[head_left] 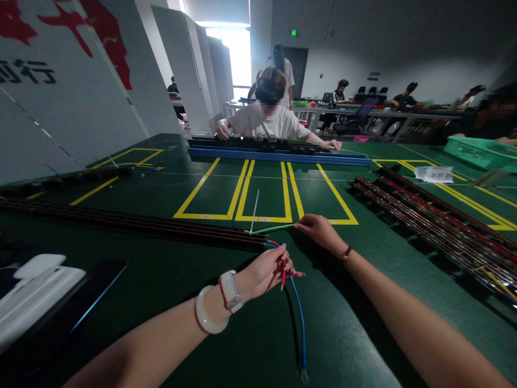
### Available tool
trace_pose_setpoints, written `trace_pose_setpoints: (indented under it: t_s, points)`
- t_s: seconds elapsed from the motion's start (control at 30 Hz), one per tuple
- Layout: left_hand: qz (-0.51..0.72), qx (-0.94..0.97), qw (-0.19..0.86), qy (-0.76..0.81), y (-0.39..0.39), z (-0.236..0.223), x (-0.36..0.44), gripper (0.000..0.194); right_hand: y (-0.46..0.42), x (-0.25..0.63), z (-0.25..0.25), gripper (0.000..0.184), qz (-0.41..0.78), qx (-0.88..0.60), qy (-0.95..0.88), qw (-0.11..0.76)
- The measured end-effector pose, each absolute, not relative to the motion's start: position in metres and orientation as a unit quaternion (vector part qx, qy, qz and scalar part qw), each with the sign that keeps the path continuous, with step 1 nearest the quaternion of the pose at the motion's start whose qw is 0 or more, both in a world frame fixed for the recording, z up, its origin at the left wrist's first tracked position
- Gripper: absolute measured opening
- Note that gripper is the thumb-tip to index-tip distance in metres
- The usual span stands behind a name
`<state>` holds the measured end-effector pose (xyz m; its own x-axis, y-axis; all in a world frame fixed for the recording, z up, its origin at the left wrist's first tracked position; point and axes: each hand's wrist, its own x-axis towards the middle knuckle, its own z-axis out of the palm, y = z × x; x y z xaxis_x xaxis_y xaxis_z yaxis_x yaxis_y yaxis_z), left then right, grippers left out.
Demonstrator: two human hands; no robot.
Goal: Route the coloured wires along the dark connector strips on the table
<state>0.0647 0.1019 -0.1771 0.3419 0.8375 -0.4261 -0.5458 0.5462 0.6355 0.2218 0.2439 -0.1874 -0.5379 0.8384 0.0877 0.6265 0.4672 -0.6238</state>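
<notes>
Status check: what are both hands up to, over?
Left hand holding red wire. Right hand pinching green wire. White strip sticking up at green wire.

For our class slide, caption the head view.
Left hand holds red wire, right hand holds green wire, above a green table.

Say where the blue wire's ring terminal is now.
In the head view, the ring terminal is near the bottom edge, right of centre, below the left hand.

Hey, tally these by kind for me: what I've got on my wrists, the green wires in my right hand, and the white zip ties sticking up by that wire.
Woven wristband: 1
White bangle: 1
Beaded bracelet: 1
Green wire: 1
White zip tie: 1
Total: 5
</notes>
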Motion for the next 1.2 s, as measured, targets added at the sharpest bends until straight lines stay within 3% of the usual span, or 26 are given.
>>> trace_pose_setpoints:
  t_s: [0.13, 0.33, 0.43, 0.57, 0.7, 0.8, 1.1, 1.2]
  points:
    - [0.435, 0.196, 0.807, 0.349, 0.104, -0.181, 0.063, 0.032, 0.244, 0.215, -0.201, 0.030, 0.229, -0.459, -0.820, 0.252]
    - [0.436, 0.189, 0.811, 0.341, 0.104, -0.181, 0.062, 0.028, 0.243, 0.219, -0.202, 0.031, 0.230, -0.431, -0.842, 0.229]
    - [0.439, 0.178, 0.811, 0.342, 0.104, -0.179, 0.062, 0.026, 0.236, 0.227, -0.197, 0.031, 0.176, -0.375, -0.873, 0.255]
    - [0.458, 0.155, 0.806, 0.341, 0.104, -0.179, 0.063, 0.025, 0.219, 0.231, -0.183, 0.035, 0.093, -0.234, -0.919, 0.304]
    - [0.466, 0.151, 0.795, 0.359, 0.104, -0.178, 0.065, 0.022, 0.203, 0.227, -0.173, 0.050, -0.004, -0.007, -0.963, 0.268]
    - [0.478, 0.118, 0.794, 0.357, 0.104, -0.176, 0.066, 0.017, 0.197, 0.224, -0.171, 0.055, -0.056, 0.064, -0.966, 0.243]
    - [0.479, 0.050, 0.802, 0.353, 0.107, -0.175, 0.067, 0.020, 0.193, 0.225, -0.171, 0.055, -0.063, 0.090, -0.962, 0.251]
    - [0.474, 0.061, 0.804, 0.354, 0.107, -0.175, 0.066, 0.020, 0.194, 0.226, -0.172, 0.038, -0.085, 0.079, -0.962, 0.248]
